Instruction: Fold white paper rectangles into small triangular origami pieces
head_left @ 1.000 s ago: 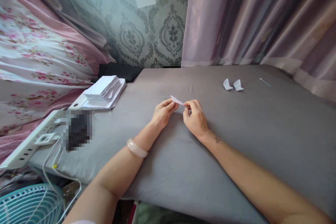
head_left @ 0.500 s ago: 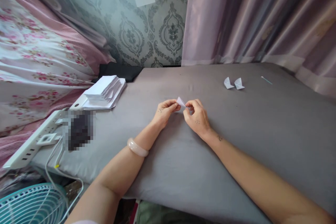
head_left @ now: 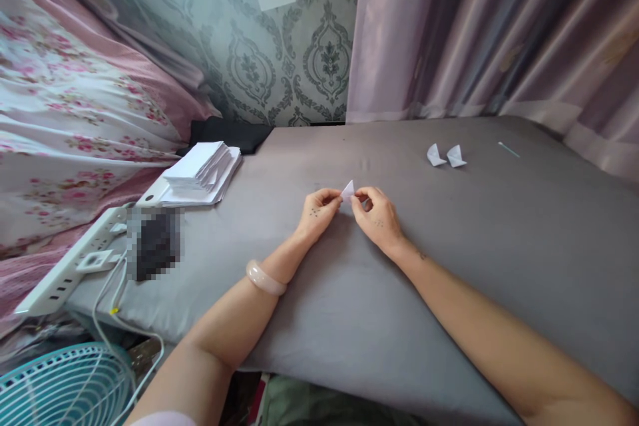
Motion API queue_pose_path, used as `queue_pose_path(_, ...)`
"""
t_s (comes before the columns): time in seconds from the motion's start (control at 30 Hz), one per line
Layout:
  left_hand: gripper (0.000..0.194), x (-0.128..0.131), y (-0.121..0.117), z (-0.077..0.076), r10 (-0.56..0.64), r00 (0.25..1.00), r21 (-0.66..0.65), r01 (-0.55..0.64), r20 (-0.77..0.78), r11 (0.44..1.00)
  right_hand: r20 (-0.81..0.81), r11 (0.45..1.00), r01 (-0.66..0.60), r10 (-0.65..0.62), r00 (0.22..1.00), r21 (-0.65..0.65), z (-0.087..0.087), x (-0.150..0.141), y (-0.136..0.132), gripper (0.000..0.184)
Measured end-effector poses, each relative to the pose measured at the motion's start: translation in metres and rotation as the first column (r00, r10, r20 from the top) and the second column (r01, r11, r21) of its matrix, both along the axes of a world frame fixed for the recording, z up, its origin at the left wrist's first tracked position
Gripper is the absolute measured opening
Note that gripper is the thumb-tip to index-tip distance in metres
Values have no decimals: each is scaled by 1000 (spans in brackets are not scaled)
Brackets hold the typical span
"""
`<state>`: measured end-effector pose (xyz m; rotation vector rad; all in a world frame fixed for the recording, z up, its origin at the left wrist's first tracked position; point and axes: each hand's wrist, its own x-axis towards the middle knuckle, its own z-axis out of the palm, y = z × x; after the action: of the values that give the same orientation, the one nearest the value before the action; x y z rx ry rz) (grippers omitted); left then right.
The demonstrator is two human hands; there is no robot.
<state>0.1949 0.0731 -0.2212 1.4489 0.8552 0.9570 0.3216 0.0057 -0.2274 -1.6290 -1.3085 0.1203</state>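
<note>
A small folded white paper point(head_left: 348, 191) with a pointed top is held up over the grey-covered surface point(head_left: 379, 319). My left hand point(head_left: 319, 214) pinches its left side between thumb and fingers. On its right side, my right hand point(head_left: 377, 216) pinches it the same way. The fingertips hide the paper's lower edges. Farther right stand two white folded paper boats point(head_left: 436, 156), side by side and apart from my hands.
At the left lies a stack of white paper point(head_left: 197, 173), with a black folded item point(head_left: 232, 136) behind it. A white power strip point(head_left: 74, 259) with cables runs along the left edge, above a turquoise fan point(head_left: 64, 386). A cotton swab point(head_left: 509, 149) lies at far right.
The folded paper has turned from a thin, slanted edge to an upright triangle facing me. Both hands have shifted slightly right and kept their pinch on it.
</note>
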Motion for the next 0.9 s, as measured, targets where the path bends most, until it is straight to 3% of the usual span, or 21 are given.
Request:
queue_pose_path(0.3, 9, -1, 0, -5, 80, 992, 152, -64, -101, 986, -60, 999, -4, 1, 998, -39, -1, 5, 1, 17)
queue_pose_path(0.47, 5, -3, -2, -2, 96, 984, 223, -62, -147, 973, -185, 991, -55, 32, 982, -122, 1, 6, 2, 19)
queue_pose_path(0.9, 3, -4, -3, 0, 102, 981, 227, -64, -163, 972, -337, 986, -127, 85, 938, -105, -3, 9, 8, 23)
